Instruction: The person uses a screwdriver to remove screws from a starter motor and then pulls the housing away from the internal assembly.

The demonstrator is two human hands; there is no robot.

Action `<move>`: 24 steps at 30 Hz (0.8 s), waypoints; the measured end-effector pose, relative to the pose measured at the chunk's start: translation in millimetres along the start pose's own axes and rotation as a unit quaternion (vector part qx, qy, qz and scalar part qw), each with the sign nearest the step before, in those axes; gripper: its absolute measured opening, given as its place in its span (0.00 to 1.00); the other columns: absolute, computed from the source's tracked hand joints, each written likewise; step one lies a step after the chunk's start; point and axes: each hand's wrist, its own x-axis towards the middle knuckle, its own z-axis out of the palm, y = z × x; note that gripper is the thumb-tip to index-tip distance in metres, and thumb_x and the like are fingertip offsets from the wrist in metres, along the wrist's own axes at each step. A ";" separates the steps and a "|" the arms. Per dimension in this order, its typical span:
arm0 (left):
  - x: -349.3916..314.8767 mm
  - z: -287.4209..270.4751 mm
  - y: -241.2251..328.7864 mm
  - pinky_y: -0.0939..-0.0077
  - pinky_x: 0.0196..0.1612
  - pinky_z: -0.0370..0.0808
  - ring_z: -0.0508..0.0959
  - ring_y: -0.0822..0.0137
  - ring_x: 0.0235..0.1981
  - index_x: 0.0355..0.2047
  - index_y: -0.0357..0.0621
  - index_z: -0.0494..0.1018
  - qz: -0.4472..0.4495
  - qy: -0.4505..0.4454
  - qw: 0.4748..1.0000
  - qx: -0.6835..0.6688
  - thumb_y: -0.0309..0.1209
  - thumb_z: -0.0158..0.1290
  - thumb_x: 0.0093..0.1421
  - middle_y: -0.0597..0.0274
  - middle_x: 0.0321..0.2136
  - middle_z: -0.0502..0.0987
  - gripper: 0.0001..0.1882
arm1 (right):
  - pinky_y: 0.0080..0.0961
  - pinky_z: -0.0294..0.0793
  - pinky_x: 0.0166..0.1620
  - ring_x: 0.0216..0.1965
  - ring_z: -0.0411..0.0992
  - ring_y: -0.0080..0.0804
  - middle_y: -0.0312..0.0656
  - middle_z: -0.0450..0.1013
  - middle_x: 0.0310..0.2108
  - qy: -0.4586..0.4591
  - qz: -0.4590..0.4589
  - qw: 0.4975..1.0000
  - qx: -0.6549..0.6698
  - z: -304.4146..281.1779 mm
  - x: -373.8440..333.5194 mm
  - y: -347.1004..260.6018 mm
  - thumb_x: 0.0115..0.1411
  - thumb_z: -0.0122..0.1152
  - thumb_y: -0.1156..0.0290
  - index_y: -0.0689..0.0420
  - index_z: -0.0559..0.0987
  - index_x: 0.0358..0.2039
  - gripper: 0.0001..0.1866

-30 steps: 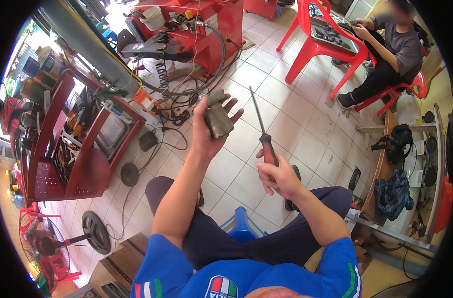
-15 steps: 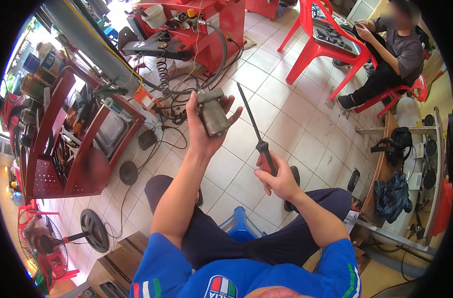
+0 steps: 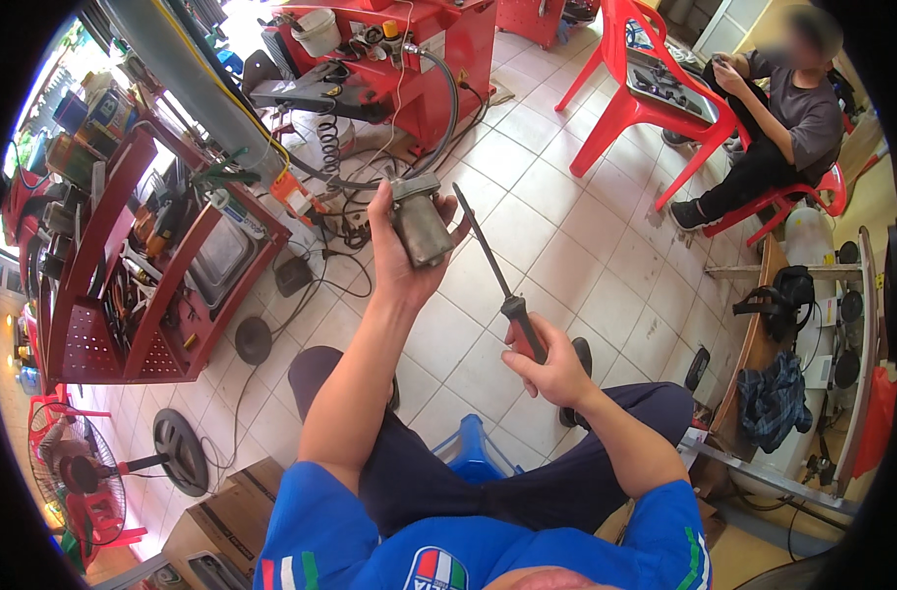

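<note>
My left hand (image 3: 401, 265) is wrapped round a grey metal housing (image 3: 422, 228), a boxy part with a flanged top and a small stub on it. It is held up above the tiled floor, thumb on its left side and fingers behind its right side. In my right hand (image 3: 554, 364) is a long screwdriver (image 3: 522, 323) with a red and black handle and a dark shaft. The shaft points up and left, its tip close to the right of the housing's upper part. Whether tip and housing touch I cannot tell.
A dark red tool cart (image 3: 134, 295) full of tools stands at left. A red machine (image 3: 438, 74) with hoses and cables is ahead. At far right a person (image 3: 797, 118) sits by a red chair (image 3: 620, 98) bearing a tray of parts. A blue stool (image 3: 473, 457) is below me.
The screwdriver has shifted a little to the left, its tip now lower and nearer the housing. My left hand keeps hold of the housing in almost the same place.
</note>
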 end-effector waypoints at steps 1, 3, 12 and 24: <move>-0.3 0.3 0.1 0.49 0.61 0.66 0.76 0.62 0.44 0.44 0.43 0.72 -0.001 -0.002 1.000 0.003 0.58 0.54 0.59 0.58 0.34 0.76 0.30 | 0.20 0.61 0.18 0.14 0.63 0.17 0.30 0.63 0.20 -0.002 0.003 1.000 0.002 -0.2 0.2 0.5 0.60 0.63 0.70 0.58 0.71 0.41 0.12; -1.5 2.8 -0.7 0.52 0.60 0.68 0.76 0.66 0.44 0.41 0.45 0.73 -0.002 -0.013 1.000 0.013 0.58 0.55 0.59 0.61 0.36 0.76 0.27 | 0.20 0.61 0.18 0.14 0.63 0.17 0.30 0.62 0.20 -0.003 0.004 1.000 0.004 -0.5 0.4 0.8 0.60 0.63 0.70 0.58 0.71 0.41 0.12; -0.7 3.7 -1.5 0.52 0.59 0.69 0.75 0.62 0.45 0.43 0.42 0.73 0.011 -0.003 1.000 0.005 0.58 0.55 0.60 0.57 0.38 0.76 0.30 | 0.19 0.62 0.18 0.14 0.63 0.17 0.30 0.62 0.20 -0.009 0.006 1.000 -0.004 -0.5 0.1 -0.6 0.60 0.62 0.72 0.58 0.71 0.41 0.11; -3.6 12.4 -2.4 0.54 0.60 0.69 0.75 0.59 0.48 0.42 0.37 0.73 0.000 -0.001 1.000 0.000 0.60 0.52 0.60 0.53 0.37 0.77 0.33 | 0.18 0.61 0.17 0.13 0.63 0.18 0.31 0.64 0.20 -0.022 0.010 0.999 -0.023 -0.4 -0.2 -1.5 0.61 0.62 0.72 0.59 0.71 0.41 0.11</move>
